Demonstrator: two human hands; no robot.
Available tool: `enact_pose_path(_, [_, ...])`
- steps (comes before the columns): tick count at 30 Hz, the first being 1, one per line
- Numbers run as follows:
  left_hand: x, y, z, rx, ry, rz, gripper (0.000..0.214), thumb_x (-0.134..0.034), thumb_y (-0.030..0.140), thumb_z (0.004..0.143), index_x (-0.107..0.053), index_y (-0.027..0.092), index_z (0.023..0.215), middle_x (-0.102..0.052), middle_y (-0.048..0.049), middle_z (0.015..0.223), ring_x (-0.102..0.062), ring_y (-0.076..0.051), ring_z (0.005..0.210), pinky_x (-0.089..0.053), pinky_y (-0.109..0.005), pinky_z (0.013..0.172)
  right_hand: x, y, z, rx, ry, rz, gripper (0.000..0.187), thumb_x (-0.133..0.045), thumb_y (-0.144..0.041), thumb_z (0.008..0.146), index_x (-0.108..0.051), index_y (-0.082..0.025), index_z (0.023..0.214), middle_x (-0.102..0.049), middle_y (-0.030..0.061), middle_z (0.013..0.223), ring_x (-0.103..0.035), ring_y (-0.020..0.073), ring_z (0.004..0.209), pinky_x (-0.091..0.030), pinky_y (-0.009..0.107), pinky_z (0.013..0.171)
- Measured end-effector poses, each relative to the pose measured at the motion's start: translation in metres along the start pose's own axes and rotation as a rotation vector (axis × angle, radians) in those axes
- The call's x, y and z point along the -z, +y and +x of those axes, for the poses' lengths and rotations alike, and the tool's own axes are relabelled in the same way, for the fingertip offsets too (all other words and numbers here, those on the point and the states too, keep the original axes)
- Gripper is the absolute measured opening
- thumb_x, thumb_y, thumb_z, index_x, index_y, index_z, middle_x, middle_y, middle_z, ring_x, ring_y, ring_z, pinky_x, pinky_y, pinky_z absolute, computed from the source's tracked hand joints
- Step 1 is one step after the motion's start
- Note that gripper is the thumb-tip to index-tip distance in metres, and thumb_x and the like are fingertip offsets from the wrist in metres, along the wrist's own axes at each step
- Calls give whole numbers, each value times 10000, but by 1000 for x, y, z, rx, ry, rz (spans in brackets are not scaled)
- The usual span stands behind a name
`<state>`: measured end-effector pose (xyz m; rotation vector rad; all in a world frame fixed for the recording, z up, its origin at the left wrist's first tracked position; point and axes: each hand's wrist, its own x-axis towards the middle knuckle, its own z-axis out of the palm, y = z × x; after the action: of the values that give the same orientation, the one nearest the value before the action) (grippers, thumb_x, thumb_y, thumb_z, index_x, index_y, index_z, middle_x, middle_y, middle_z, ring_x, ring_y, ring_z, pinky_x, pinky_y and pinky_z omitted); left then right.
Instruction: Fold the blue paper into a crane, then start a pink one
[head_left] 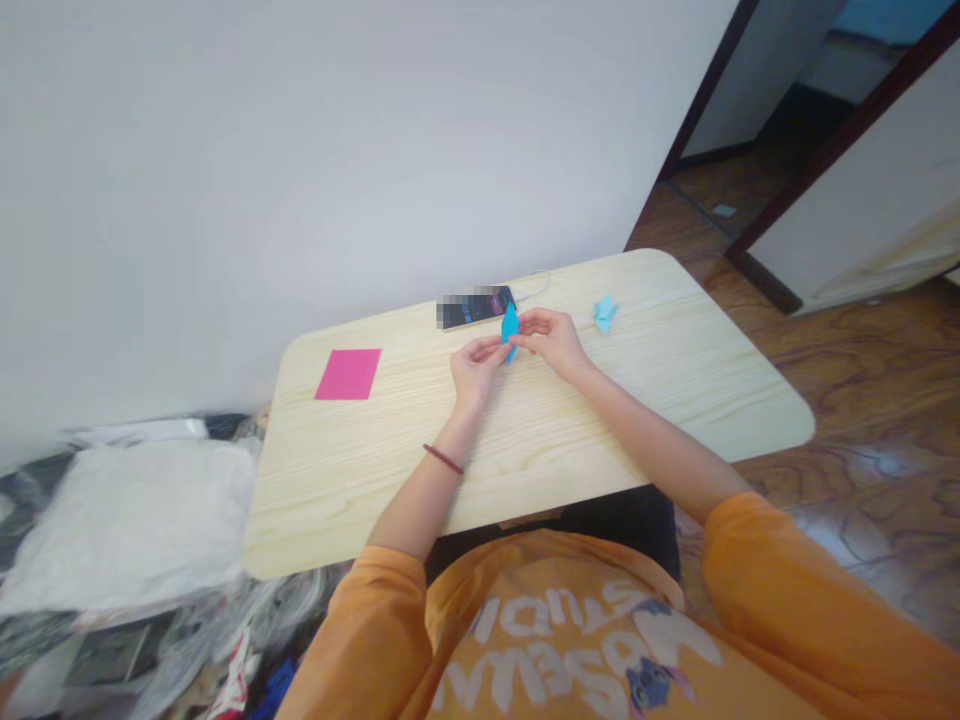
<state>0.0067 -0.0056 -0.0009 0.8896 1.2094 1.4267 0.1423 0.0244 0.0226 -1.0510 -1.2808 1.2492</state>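
A narrow piece of folded blue paper (510,325) is held upright above the middle of the table, its upper end pointed. My left hand (477,366) pinches its lower left side, fingers closed. From the right, my right hand (551,338) grips the same paper between thumb and fingers. Fingertips cover part of its edges, so the exact folds cannot be made out. Just behind the paper lies a phone (476,308) with a lit screen. A light blue folded paper figure (604,313) rests to the right of my right hand.
A pink paper square (349,374) lies flat on the left of the pale wooden table (585,440). A white cable (536,285) runs from the phone. Behind the table stands a white wall (337,160). White bags (142,520) and clutter sit at the lower left.
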Motion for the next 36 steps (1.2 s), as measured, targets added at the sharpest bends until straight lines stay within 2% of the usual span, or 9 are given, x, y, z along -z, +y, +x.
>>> enact_pose_path(10, [0, 4, -2, 9, -54, -42, 353, -862, 342, 541, -730, 130, 791, -740, -68, 741, -682, -156, 651, -549, -292, 686, 7, 0, 1, 163, -99, -141, 197, -728, -317, 643, -648, -161, 734, -629, 24, 735, -547, 134, 663, -421, 241, 536])
enact_pose_path(15, [1, 8, -1, 27, -53, -87, 414, -890, 373, 469, -725, 125, 758, -733, -58, 703, -679, -158, 630, -561, -304, 685, 7, -4, -4, 371, -92, -279, 61, -648, -234, 728, -682, -183, 728, -677, 50, 839, -597, 148, 724, -481, 257, 581])
enact_pose_path(21, [3, 9, 1, 10, -57, -62, 419, -882, 398, 477, -730, 126, 757, -733, -60, 705, -675, -157, 624, -558, -301, 668, 7, -6, -6, 548, -70, -353, 83, -618, -178, 759, -685, -199, 715, -707, 54, 890, -632, 151, 752, -509, 261, 593])
enact_pose_path(24, [3, 9, 2, -13, -72, -25, 403, -873, 398, 502, -728, 127, 762, -737, -68, 729, -679, -165, 635, -558, -314, 682, 6, -3, -6, 550, -65, -329, 61, -621, -173, 752, -678, -189, 736, -699, 44, 845, -621, 139, 697, -505, 255, 577])
enact_pose_path(29, [4, 8, 1, -94, -75, 57, 342, -853, 373, 558, -733, 129, 764, -740, -80, 752, -680, -166, 650, -547, -309, 692, 5, 1, -4, 451, -65, -324, 91, -654, -211, 748, -679, -189, 832, -670, 22, 801, -589, 127, 649, -490, 244, 546])
enact_pose_path(36, [3, 10, -2, -148, -45, 138, 280, -819, 352, 615, -736, 129, 762, -746, -94, 773, -690, -182, 684, -548, -316, 706, 8, 1, -1, 495, -85, -473, 39, -662, -185, 773, -684, -188, 805, -656, 33, 817, -582, 136, 675, -492, 256, 592])
